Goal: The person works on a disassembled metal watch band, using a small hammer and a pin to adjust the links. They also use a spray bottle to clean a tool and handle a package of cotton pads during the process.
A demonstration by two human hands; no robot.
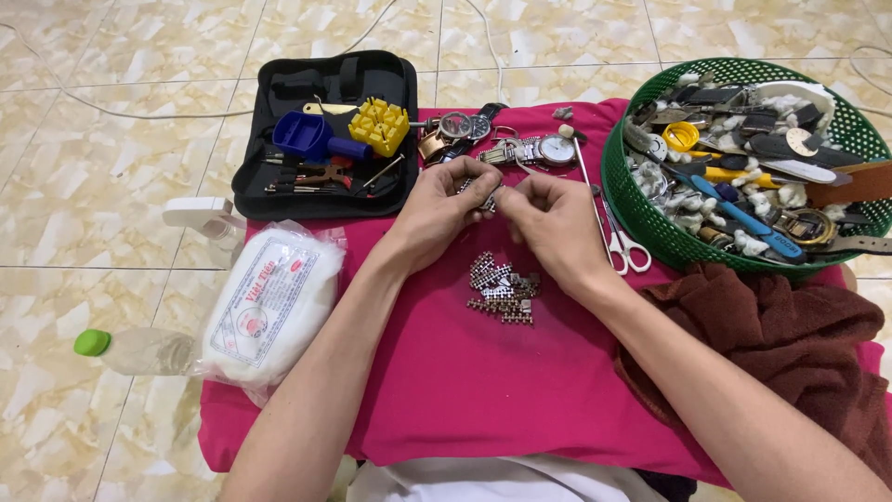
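Observation:
My left hand [444,206] and my right hand [550,221] meet over a pink cloth [446,381], both pinching a small piece of metal watch bracelet [485,197] between the fingertips. A little pile of loose metal bracelet links [503,288] lies on the cloth just below the hands. Just beyond the hands lie several wristwatches [520,144], one with a white dial.
An open black tool case [327,130] holds a yellow block, a blue tool and small tools. At right stands a green basket [641,218] of watch parts and straps; white-handled scissors [624,246] lie beside it. A cotton pack [269,302], clear bottle [130,349] and brown towel [790,344] are nearby.

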